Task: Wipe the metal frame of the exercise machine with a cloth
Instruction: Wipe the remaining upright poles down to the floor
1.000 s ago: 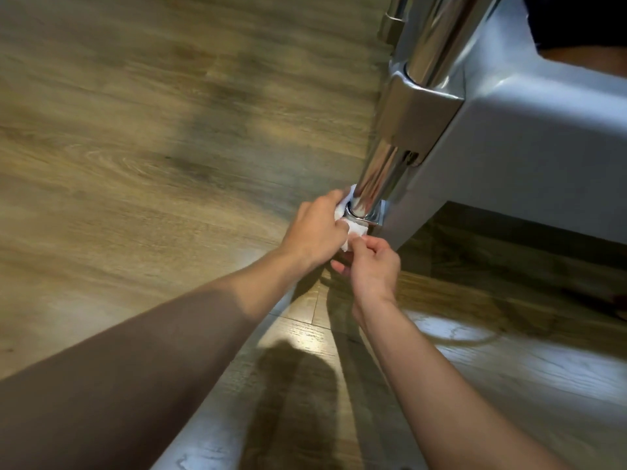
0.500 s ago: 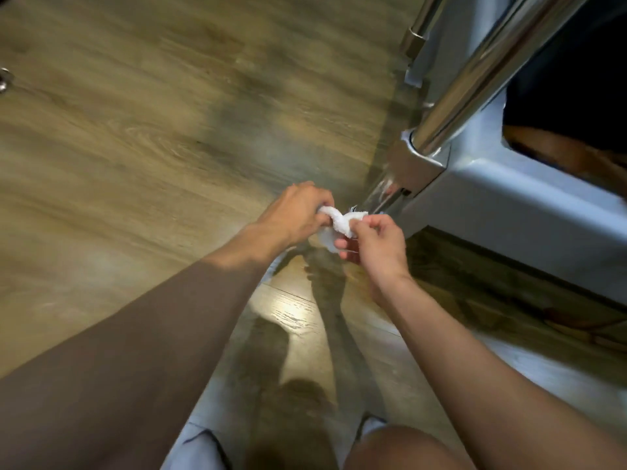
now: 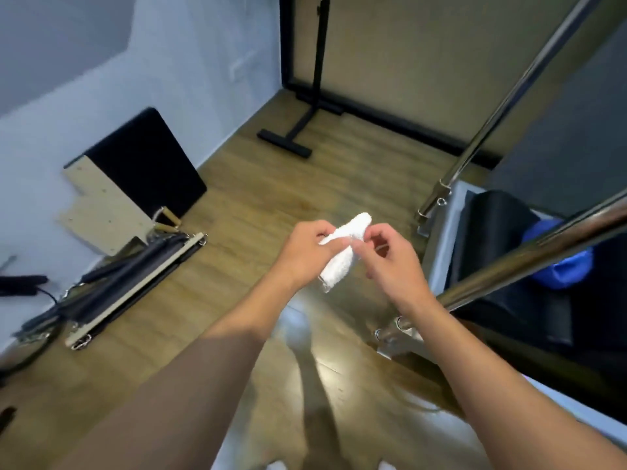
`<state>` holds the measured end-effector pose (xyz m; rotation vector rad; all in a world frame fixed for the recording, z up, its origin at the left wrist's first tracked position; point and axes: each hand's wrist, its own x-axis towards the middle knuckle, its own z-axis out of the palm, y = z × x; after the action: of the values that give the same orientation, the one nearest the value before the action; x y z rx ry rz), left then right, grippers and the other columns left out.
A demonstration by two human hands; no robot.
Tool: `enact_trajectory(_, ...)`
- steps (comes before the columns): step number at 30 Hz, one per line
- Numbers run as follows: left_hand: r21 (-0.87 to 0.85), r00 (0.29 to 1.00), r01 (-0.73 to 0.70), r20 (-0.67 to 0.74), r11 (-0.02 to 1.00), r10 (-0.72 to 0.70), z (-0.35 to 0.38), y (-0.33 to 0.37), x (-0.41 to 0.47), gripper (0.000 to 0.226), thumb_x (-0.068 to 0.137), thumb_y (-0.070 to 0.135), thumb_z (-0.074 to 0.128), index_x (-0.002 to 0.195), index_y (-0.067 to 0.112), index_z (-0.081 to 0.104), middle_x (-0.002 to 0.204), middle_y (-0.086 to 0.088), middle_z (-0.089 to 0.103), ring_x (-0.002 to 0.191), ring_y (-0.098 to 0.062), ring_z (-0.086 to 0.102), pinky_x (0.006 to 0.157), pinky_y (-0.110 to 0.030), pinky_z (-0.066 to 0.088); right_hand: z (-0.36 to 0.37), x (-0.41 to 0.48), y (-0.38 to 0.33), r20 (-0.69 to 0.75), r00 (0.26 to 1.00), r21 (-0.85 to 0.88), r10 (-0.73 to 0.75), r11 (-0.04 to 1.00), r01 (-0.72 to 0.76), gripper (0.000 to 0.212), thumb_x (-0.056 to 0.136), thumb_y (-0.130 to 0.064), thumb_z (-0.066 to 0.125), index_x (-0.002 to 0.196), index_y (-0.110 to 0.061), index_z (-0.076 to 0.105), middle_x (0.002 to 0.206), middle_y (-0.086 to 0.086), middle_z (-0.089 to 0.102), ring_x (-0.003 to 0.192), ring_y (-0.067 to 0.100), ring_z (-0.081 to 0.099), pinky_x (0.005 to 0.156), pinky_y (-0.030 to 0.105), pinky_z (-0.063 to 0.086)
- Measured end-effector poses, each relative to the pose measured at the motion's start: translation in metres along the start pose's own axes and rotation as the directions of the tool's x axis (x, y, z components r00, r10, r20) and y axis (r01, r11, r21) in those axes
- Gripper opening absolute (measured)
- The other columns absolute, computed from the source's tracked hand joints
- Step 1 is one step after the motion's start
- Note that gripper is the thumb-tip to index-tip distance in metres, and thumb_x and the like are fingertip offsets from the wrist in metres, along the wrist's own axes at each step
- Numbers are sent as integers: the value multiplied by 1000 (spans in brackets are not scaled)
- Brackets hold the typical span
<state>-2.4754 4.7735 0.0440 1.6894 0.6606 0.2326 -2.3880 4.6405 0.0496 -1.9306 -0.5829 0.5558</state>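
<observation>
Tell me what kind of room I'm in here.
Likely a Pilates or fitness studio: the machine's chrome frame pole, a black padded box leaning against the wall, and straps with handles on the wooden floor.

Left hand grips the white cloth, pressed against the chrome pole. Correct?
Not quite. The left hand does grip the white cloth, but it is held in the air, apart from the chrome pole, per the head view.
</observation>
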Motion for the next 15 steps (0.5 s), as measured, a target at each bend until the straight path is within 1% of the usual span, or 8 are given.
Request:
enact_trajectory(1,4,1000,5,-1,1000,-5,-15,35,-4,25,81,26,78,83,3,67,73,-4,58,70,-16,50,66,-30,39,-8,3,-38,11,1000,20,-11,1000,11,14,85,-34,70,93,-29,59,87,-4,59,71,14,54,74,48,53)
enact_trajectory(2,20,1000,7,1,1000,-7,-30,68,-6,25,80,30,79,81,8,67,72,-3,58,68,-16,50,64,-30,39,-15,6,-74,29,999,40,-26,999,24,17,86,-32,71,98,-30,58,95,-6,61,74,12,55,73,44,52)
enact_trajectory(4,74,1000,3,11,997,-4,-57,126,-5,23,79,36,78,77,18,65,72,1,64,68,-18,56,63,-29,42,-28,13,-137,65,995,21,-74,997,73,21,88,-27,70,104,-31,57,105,-10,62,77,7,57,67,26,47)
enact_trajectory(6,126,1000,-17,27,992,14,-82,176,4,21,80,37,77,80,19,67,78,-1,70,75,-23,64,66,-29,46,-41,27,-186,42,991,-42,-127,991,129,18,87,-25,71,102,-26,62,99,-8,65,74,8,57,63,17,43)
enact_trajectory(8,182,997,-69,48,981,61,-102,224,21,21,81,38,76,82,19,68,79,0,70,77,-21,64,67,-29,46,-55,48,-224,-28,985,-103,-171,980,168,13,85,-25,72,95,-18,67,88,-4,67,71,7,56,61,11,42)
enact_trajectory(11,235,989,-146,53,961,138,-120,284,54,20,82,37,74,81,18,68,73,2,68,74,-19,63,65,-28,45,-77,86,-268,-131,968,-123,-213,973,198,10,85,-25,72,84,-16,67,74,-8,64,63,2,51,58,11,40)
enact_trajectory(13,300,979,-201,16,933,205,-123,316,80,26,82,39,75,76,16,63,60,7,55,62,-13,51,60,-28,38,-90,114,-290,-202,949,-149,-242,965,215,12,84,-26,73,80,-17,65,69,-9,62,61,3,49,57,14,38)
enact_trajectory(15,375,961,-247,-22,894,275,-123,344,107,32,81,42,74,73,16,57,55,9,46,58,-12,44,58,-29,35,-102,144,-308,-263,927,-191,-266,957,220,14,84,-26,71,77,-17,63,66,-8,59,61,8,49,60,22,40)
